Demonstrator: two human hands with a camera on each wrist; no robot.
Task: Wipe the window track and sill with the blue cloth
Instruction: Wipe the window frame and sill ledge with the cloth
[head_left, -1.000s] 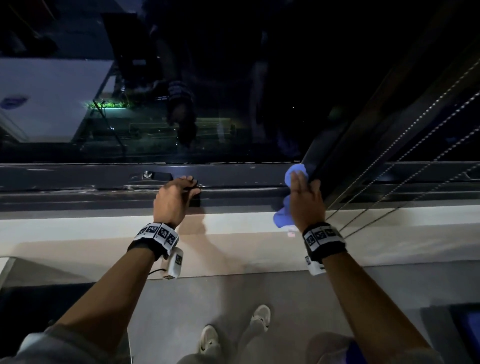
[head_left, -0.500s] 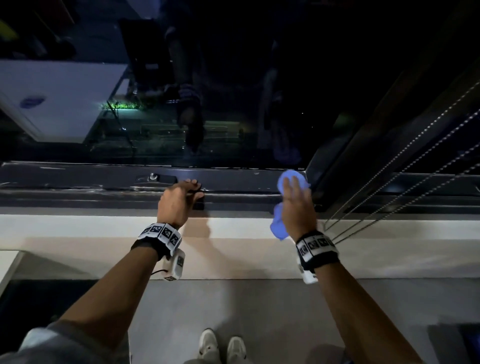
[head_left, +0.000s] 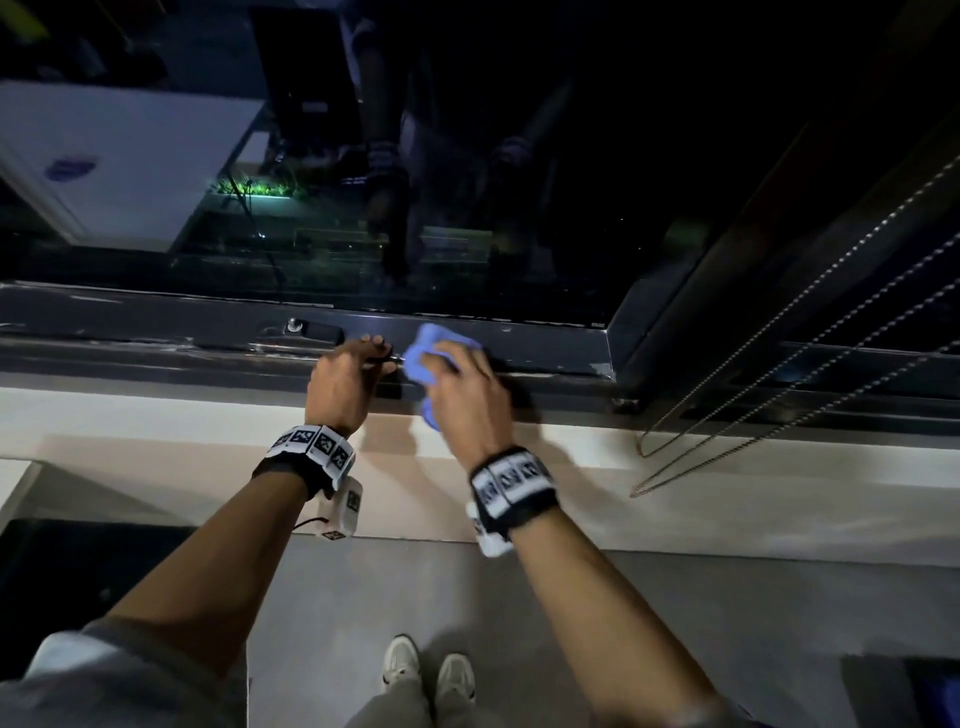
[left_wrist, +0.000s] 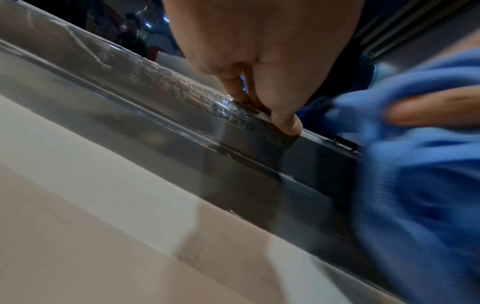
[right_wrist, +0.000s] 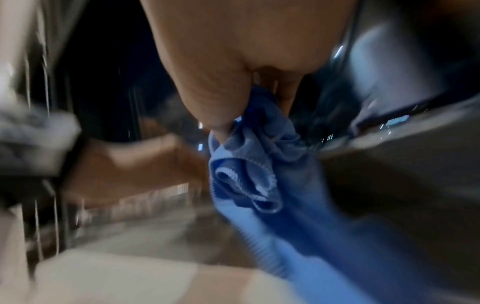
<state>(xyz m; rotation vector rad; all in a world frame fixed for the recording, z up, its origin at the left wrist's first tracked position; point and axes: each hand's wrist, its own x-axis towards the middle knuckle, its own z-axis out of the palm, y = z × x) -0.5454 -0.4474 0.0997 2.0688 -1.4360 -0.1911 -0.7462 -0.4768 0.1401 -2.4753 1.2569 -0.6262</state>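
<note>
Right hand (head_left: 470, 400) bunches cloth (head_left: 423, 358) on track (head_left: 545, 371), frame centre; left hand (head_left: 343, 382) curled on rail, bracing. Press into groove, slow strokes.

No words, brand names or numbers can be read anywhere in these views. The only printed signs are the black-and-white square code patterns on the black strap round the left wrist (head_left: 311, 447), on the small white box hanging under that strap (head_left: 345, 506), and on the black strap round the right wrist (head_left: 511, 483). They are coded patterns, not letters. Both wrist views are too blurred to show any lettering.
</note>
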